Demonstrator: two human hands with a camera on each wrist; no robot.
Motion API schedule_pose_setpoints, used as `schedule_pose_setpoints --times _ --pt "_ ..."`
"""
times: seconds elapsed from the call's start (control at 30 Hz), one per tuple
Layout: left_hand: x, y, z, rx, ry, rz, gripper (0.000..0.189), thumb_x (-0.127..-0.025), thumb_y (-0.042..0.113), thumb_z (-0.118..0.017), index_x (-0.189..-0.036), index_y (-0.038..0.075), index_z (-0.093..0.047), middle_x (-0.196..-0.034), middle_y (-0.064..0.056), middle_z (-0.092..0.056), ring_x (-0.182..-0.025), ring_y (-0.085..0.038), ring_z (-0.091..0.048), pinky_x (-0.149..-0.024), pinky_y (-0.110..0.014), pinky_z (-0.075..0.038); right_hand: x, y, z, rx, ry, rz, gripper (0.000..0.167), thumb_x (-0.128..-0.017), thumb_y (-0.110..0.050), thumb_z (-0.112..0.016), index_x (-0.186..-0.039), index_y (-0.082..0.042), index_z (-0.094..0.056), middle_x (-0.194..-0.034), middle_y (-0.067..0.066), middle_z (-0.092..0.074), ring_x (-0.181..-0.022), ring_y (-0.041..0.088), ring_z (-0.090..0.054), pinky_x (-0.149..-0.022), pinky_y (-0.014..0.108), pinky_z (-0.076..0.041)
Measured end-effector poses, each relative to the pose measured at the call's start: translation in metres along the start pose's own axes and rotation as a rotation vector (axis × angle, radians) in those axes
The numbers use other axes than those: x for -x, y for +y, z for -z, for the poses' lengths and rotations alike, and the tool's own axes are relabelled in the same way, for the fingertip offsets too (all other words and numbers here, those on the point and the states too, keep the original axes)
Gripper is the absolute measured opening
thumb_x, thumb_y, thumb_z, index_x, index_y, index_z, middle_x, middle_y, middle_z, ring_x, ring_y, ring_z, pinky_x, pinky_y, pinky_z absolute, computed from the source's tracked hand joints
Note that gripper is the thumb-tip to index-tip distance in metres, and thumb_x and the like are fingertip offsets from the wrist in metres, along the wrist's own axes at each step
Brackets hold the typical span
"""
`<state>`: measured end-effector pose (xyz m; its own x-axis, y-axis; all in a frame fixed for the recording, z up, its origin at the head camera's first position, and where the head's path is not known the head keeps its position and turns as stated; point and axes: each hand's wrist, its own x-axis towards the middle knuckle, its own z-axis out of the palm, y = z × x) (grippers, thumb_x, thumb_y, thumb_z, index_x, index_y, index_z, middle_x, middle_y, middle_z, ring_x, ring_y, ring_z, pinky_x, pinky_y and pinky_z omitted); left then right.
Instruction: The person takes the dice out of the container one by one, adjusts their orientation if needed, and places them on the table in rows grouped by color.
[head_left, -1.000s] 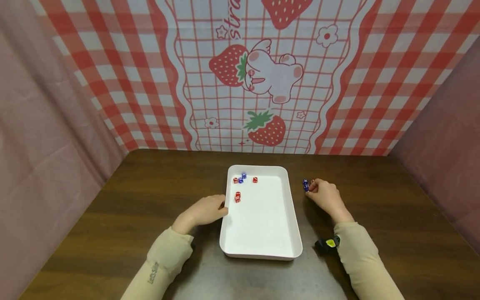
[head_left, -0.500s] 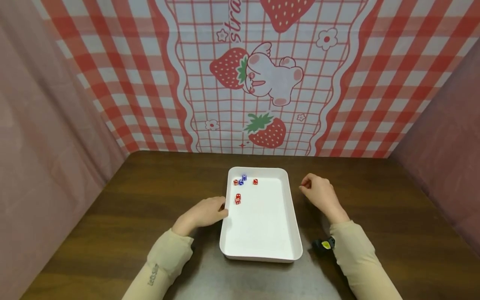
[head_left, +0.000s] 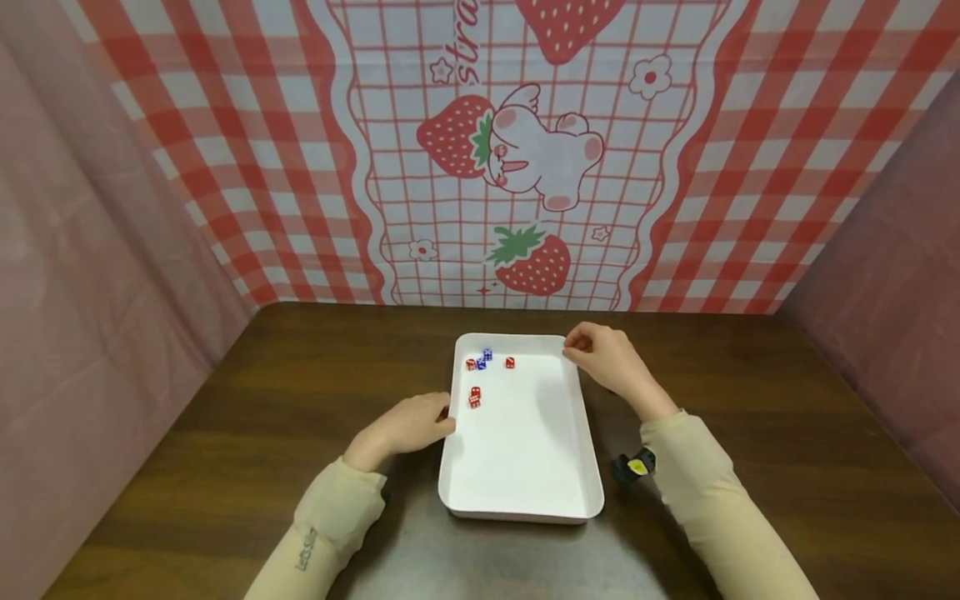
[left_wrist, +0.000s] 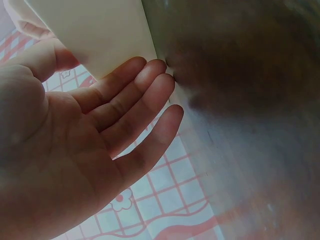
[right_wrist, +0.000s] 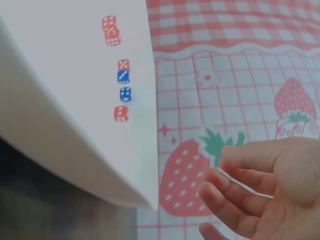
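In the head view my left hand (head_left: 408, 422) rests at the left side of a white tray (head_left: 528, 467), thumb at the rim. The left wrist view shows its fingers (left_wrist: 160, 92) loosely extended along the tray's outer wall. My right hand (head_left: 611, 367) hovers at the tray's far right corner, thumb and fingertips brought together. In the right wrist view its thumb (right_wrist: 250, 154) covers the gap, so I cannot tell whether a die is pinched there. Inside the tray lie several dice, including a blue die (head_left: 487, 354), a lone red die (head_left: 510, 362) and a red pair (head_left: 476, 397).
The tray stands on a dark wooden table (head_left: 247, 433). A red-and-white strawberry cloth (head_left: 525, 167) hangs behind the table's far edge, with pink cloth (head_left: 97, 275) at the sides. A black wrist device (head_left: 633, 467) sits at the right cuff.
My right hand has moved left and away from me, from the dice beside the tray to its far right corner. Those dice no longer show. My left hand has stayed put.
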<state>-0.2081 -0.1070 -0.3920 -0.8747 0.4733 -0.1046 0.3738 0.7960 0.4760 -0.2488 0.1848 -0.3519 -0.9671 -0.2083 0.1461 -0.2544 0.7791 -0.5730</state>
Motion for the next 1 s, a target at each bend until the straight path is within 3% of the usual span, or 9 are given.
schedule_pose_setpoints --times 0.23,0.5,1.0 --pt "0.000 0.000 0.000 -0.008 0.002 0.001 0.014 -0.087 0.020 -0.051 -0.076 0.011 -0.047 -0.069 -0.002 -0.045 -0.067 -0.016 -0.044 -0.062 -0.030 -0.035 -0.009 -0.019 0.001 0.061 -0.031 0.052 0.017 -0.087 -0.022 -0.058 -0.096 -0.008 -0.063 -0.084 0.005 -0.062 -0.072 0.017 -0.054 -0.064 0.031 -0.043" --pt "0.001 0.002 0.001 -0.008 0.005 0.000 0.014 -0.087 0.020 -0.051 -0.077 0.012 -0.048 -0.070 -0.002 -0.047 -0.068 -0.016 -0.044 -0.063 -0.030 -0.036 -0.020 -0.037 0.001 0.067 -0.070 0.054 0.018 -0.088 -0.021 -0.057 -0.098 -0.007 -0.064 -0.085 0.006 -0.063 -0.073 0.018 -0.055 -0.064 0.032 -0.046" --pt "0.001 0.000 0.001 -0.003 0.005 -0.003 0.011 -0.087 0.021 -0.051 -0.081 0.011 -0.050 -0.075 -0.002 -0.050 -0.071 -0.016 -0.045 -0.065 -0.032 -0.037 -0.037 -0.057 -0.024 0.070 -0.106 0.089 0.018 -0.089 -0.018 -0.055 -0.101 -0.009 -0.065 -0.091 0.006 -0.065 -0.080 0.019 -0.059 -0.070 0.034 -0.048"
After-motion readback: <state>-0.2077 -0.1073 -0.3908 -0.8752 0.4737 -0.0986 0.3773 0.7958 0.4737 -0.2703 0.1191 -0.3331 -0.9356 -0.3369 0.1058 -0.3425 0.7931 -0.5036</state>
